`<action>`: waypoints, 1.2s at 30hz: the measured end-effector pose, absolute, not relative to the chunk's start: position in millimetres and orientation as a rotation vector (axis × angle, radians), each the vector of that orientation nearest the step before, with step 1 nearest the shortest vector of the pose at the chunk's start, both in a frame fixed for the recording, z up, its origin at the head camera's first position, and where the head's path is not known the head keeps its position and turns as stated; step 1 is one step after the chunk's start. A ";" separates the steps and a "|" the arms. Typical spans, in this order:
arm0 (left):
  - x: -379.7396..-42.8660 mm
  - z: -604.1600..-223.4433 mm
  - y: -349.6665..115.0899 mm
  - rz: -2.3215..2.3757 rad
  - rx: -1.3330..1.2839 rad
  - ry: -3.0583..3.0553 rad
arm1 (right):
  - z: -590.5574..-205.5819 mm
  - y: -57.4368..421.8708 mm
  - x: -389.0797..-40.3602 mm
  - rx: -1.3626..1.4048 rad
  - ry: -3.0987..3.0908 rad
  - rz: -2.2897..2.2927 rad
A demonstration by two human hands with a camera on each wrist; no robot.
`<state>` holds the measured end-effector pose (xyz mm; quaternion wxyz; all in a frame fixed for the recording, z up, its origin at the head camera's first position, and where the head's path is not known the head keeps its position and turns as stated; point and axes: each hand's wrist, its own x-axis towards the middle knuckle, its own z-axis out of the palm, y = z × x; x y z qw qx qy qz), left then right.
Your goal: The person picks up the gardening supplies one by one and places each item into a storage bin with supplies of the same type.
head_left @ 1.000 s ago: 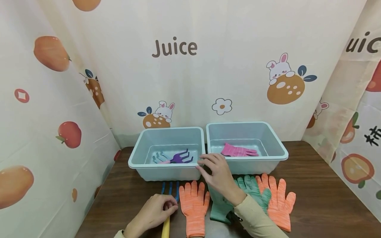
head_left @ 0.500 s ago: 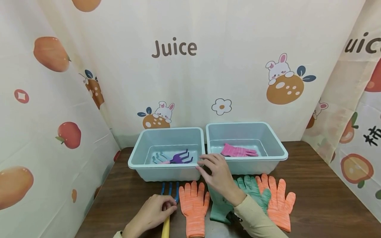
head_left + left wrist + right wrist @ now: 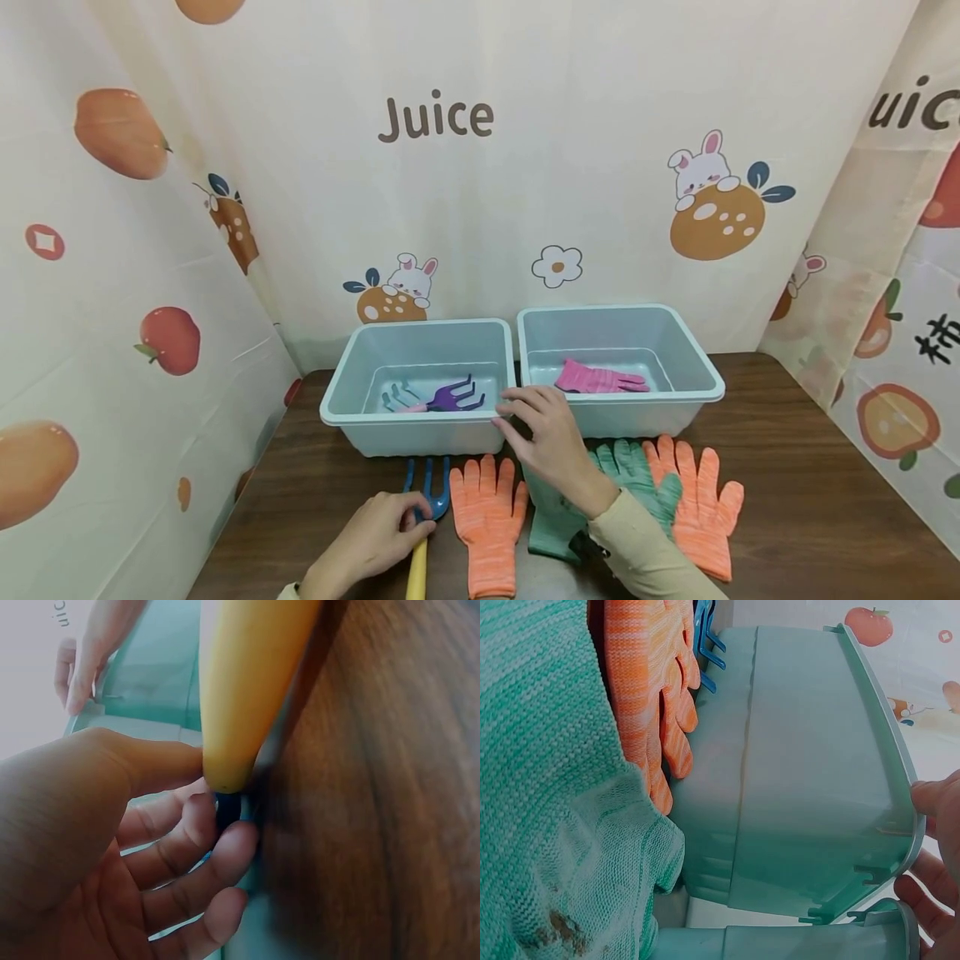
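Observation:
A garden hand fork with blue tines (image 3: 429, 479) and a yellow handle (image 3: 251, 682) lies on the table. My left hand (image 3: 378, 533) has its thumb and curled fingers round the fork's neck; in the left wrist view the thumb touches the handle's end, by the blue shank. My right hand (image 3: 546, 442) holds the front right corner of the left light-blue bin (image 3: 420, 419), thumb outside the front rim, fingertips over the edge. Inside that bin lie a purple hand rake (image 3: 450, 398) and a blue fork with a pink handle, partly hidden by the front wall.
The right light-blue bin (image 3: 637, 397) holds a pink glove (image 3: 600, 379). An orange glove (image 3: 489, 517) lies right of the fork; green gloves (image 3: 637, 479) lie partly under my right arm, beside another orange glove (image 3: 705, 508). A printed curtain (image 3: 600, 125) stands behind.
My left hand has shifted slightly left and down along the fork, baring more of the blue base of the tines. The right hand stays at the bin corner.

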<state>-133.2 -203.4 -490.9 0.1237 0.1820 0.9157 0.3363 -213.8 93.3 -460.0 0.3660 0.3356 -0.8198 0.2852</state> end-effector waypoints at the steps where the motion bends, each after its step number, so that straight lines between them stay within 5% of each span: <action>1: -133.0 -490.5 -204.0 0.976 0.527 2.668 | -459.9 93.3 -213.9 0.861 -2.110 0.734; 36: -121.3 -483.7 -194.1 0.800 0.192 2.864 | -458.4 92.3 -214.2 0.870 -2.074 0.729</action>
